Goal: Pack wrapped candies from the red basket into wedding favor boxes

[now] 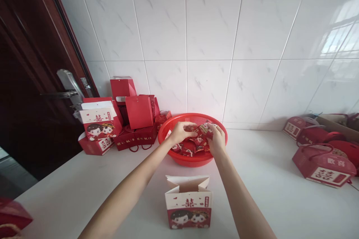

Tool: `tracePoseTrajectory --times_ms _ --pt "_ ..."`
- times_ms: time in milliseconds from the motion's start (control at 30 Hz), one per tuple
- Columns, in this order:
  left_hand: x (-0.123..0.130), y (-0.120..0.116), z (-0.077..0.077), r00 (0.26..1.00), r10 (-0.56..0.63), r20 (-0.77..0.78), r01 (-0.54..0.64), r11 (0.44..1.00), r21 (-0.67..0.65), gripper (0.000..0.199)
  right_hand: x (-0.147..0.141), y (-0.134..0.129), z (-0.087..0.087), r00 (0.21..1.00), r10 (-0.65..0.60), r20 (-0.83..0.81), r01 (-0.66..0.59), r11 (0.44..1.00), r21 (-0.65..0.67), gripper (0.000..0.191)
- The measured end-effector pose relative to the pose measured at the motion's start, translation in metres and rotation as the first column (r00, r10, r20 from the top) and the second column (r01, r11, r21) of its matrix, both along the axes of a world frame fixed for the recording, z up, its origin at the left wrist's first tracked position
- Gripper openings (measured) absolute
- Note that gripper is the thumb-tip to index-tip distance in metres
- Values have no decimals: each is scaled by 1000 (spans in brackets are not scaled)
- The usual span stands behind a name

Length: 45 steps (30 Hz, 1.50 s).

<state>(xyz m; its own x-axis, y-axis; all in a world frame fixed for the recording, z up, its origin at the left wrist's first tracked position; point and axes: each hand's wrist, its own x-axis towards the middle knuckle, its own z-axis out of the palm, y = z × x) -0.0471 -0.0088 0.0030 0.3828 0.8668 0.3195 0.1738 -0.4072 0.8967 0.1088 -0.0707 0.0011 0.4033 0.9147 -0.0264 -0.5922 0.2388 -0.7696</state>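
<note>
Both my hands are over a red plastic basket [187, 162] that holds several red wrapped candies [187, 151]. My right hand [218, 140], on the basket's right side, has its fingers closed on a wrapped candy [206, 128] with a pale and red wrapper. Over the left part, my left hand [181, 133] is curved, thumb and fingers apart, with nothing visible between them. In front of the basket, between my forearms, a white and red paper gift box [189, 209] stands upright with its top open. Two cartoon faces are printed on its front.
Red gift boxes [138, 112] are stacked at the back left, beside a dark door with a metal handle [67, 93]. More red boxes [325, 164] stand at the right edge of the white table [252, 164]. A red box [14, 216] shows at the lower left. A tiled wall closes off the back.
</note>
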Motion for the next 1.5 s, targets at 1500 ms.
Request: tracePoseTrajectory --times_ms 1500 --pt "-5 -7 9 886 -119 449 258 930 -263 53 8 2 -3 996 35 -80 -29 997 77 15"
